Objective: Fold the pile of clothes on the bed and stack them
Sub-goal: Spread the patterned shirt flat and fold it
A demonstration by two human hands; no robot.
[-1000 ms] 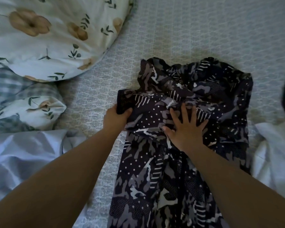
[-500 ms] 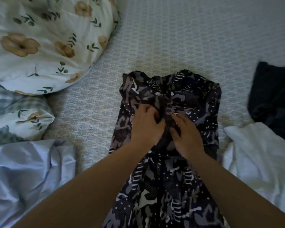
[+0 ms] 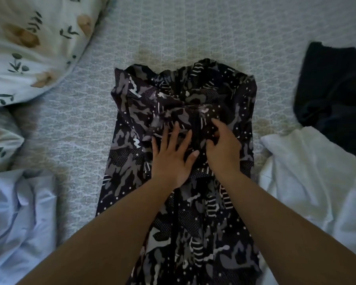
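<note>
1. Surface: a bed (image 3: 193, 27) covered in a pale, net-patterned quilt fills the view.
2. Hidden or cut off: the patterned garment (image 3: 179, 233) runs off the bottom edge, so its full length cannot be told. The floral pillow (image 3: 29, 48) at upper left is blurred and cropped by the frame. A second floral cushion (image 3: 0, 138) at the left edge is only partly in view.
3. Other cloth: a pale blue garment (image 3: 19, 219) lies crumpled at lower left, a white garment (image 3: 317, 182) at right, and a dark garment (image 3: 333, 95) beyond it, its lower edge covered by the white one.
4. Task item: the patterned garment lies along the middle of the bed, its far end bunched and folded in.
5. Left hand (image 3: 171, 155): lies flat on the garment with fingers spread and straight.
6. Right hand (image 3: 224, 147): just beside the left, fingers curled and pinching a fold of the garment; the fingertips are partly buried in the cloth.
</note>
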